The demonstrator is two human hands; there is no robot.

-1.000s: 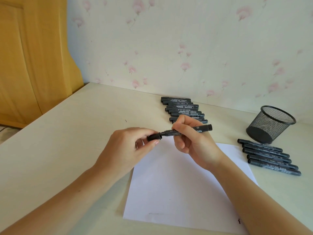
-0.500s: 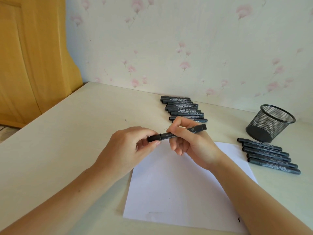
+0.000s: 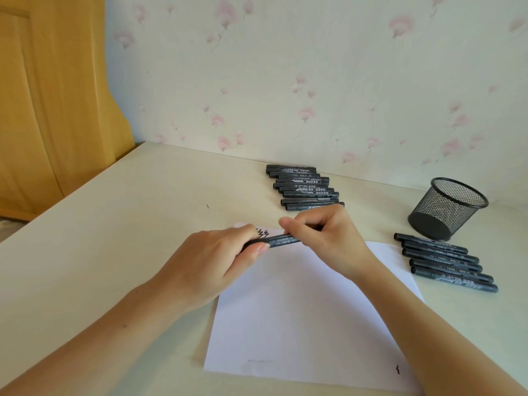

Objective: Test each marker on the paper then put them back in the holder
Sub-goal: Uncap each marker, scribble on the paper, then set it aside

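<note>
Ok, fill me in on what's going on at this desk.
A person is testing markers. Both hands hold one black marker over the top of the white paper: the left hand grips one end, the right hand pinches the other. A black zigzag scribble shows on the paper just behind the marker. One row of markers lies by the wall; a smaller row lies beside the mesh holder, which looks empty and tilted.
</note>
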